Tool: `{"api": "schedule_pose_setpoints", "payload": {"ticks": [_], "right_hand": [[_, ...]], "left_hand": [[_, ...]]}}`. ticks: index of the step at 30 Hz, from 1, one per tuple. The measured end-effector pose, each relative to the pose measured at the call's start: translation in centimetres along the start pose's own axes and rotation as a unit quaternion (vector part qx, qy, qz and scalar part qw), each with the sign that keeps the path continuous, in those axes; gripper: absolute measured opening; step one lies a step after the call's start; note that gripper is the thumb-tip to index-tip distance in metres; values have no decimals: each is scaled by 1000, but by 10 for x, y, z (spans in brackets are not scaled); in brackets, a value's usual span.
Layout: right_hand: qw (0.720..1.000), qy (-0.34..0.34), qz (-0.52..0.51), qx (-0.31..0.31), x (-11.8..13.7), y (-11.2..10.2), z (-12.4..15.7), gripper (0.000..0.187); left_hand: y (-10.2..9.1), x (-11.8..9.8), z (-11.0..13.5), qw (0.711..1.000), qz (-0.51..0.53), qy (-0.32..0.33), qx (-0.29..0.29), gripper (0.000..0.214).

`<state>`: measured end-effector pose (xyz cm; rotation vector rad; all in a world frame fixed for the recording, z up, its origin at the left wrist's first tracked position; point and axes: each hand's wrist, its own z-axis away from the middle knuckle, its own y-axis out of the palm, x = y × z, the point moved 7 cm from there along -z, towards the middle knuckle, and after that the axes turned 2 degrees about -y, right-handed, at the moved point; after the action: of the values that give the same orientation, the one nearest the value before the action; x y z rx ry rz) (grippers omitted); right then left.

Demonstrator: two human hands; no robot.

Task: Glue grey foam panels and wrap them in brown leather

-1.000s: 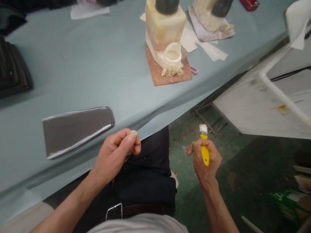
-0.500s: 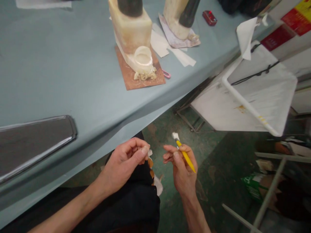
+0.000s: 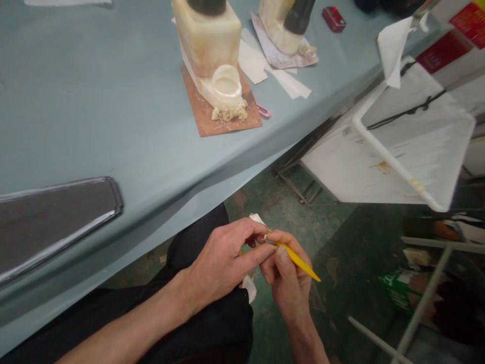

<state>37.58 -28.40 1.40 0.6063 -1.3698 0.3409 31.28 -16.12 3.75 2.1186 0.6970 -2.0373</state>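
My right hand [image 3: 290,268] is closed around a yellow-handled paintbrush [image 3: 303,264]. Its handle points down to the right, and the pale bristles poke out beyond my left fingers. My left hand [image 3: 231,253] is bent in front of the brush, with thumb and forefinger meeting the fingers of my right hand near the brush's neck. Whatever lies between the left fingertips is hidden. Both hands are above my dark-clad lap, off the table edge. A small white speck shows where the fingers meet.
On the grey-blue table [image 3: 144,126] a yellowed plastic jug [image 3: 212,45] stands on a brown board [image 3: 200,119]. Behind are a second jug [image 3: 267,25], paper strips [image 3: 290,83] and a red device [image 3: 334,19]. A dark flat panel [image 3: 56,217] lies left; a white panel [image 3: 401,151] leans right.
My left hand has moved right to meet my right hand, so the two now touch. The small white scrap earlier at the left fingertips is no longer plain. The brush has tilted further left.
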Motion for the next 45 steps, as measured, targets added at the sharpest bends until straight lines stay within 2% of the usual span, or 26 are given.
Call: {"api": "schedule_pose_setpoints", "payload": {"ticks": [4, 6, 10, 14, 17, 20, 23, 25, 26, 29, 31, 33, 36, 38, 41, 45], "right_hand": [[1000, 10, 20, 0, -4, 2, 4, 26], [998, -2, 61, -3, -6, 0, 7, 27], [977, -79, 198, -15, -6, -15, 5, 21], [962, -169, 196, -89, 7, -46, -13, 32], [950, -185, 204, -146, 25, -58, -35, 50], [931, -174, 207, -245, 44, -58, -60, 63], [937, -178, 150, -260, 55, -43, -93, 62], [951, -172, 95, -239, 57, -31, -118, 56], [956, -168, 71, -228, 57, -25, -130, 52], [966, -165, 19, -201, 60, -9, -161, 44], [969, -164, 1, -187, 62, 2, -179, 44], [972, -162, -8, -170, 63, 15, -197, 42], [975, -169, -9, -143, 65, 35, -224, 40], [977, -173, -2, -126, 65, 46, -240, 40], [979, -174, 31, -101, 64, 62, -261, 38], [971, -188, 120, -90, 63, 77, -277, 37]], "left_hand": [[-4, -5, 2, 997, -56, 51, -8, 16], [-3, -7, 5, 994, -85, 74, -4, 23], [-6, -8, 10, 990, -106, 86, -37, 43], [-9, -6, 11, 985, -144, 84, -51, 52], [-5, 2, 13, 978, -178, 104, -38, 54], [8, 15, 12, 966, -228, 124, -15, 51], [14, 25, 6, 937, -317, 140, -30, 31], [7, 25, 0, 924, -352, 145, -43, 34], [0, 23, -2, 926, -346, 146, -36, 35], [-33, 15, -11, 949, -283, 136, -26, 23], [-69, 13, -16, 953, -274, 99, -89, 17], [-101, 15, -20, 943, -286, 64, -160, 14], [-128, 27, -26, 919, -336, 11, -204, 19], [-133, 33, -31, 905, -373, 4, -206, 27], [-134, 32, -36, 887, -401, 28, -226, 34], [-134, 33, -36, 892, -389, 34, -226, 37]]}}
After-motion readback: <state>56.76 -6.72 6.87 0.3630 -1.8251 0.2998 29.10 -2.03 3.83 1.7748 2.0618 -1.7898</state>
